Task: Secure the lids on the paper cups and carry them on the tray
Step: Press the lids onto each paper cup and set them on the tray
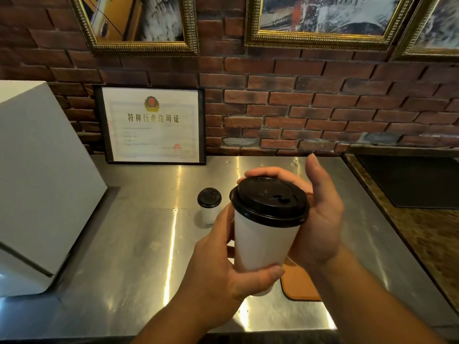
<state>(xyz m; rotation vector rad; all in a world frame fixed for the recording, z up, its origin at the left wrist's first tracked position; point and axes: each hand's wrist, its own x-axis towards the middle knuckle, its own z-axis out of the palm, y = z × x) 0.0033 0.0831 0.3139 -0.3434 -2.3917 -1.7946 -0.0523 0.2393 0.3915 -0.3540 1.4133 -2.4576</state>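
The steel surface (139,256) is the largest thing, and it runs from the brick wall (323,105) toward the person. On its left edge stands one big white box (37,184), tilted. At the back edge, one framed certificate (152,125) leans against the wall. Three gold picture frames hang above; the middle one (320,40) is seen most fully. At the right, one dark mat (412,182) lies on a brown stone counter (422,234) beside the surface.

There are two paper cups, both white, each with a black lid. The near paper cup (260,242) is held up above the surface, close to the camera, between both hands. The left hand (223,276) wraps around the lower part of the cup, with the thumb across its front. The right hand (318,214) is cupped around the lid (269,199), the fingers curled over the far rim and the palm against the right side; the thumb stands free, pointing up. The lid sits on the cup's mouth.

The far paper cup (209,212) stands alone near the middle of the surface, its lid (209,197) on, partly hidden by the left hand. One orange-brown tray (300,284) lies on the surface near the front edge, mostly hidden behind the right forearm and the near cup.
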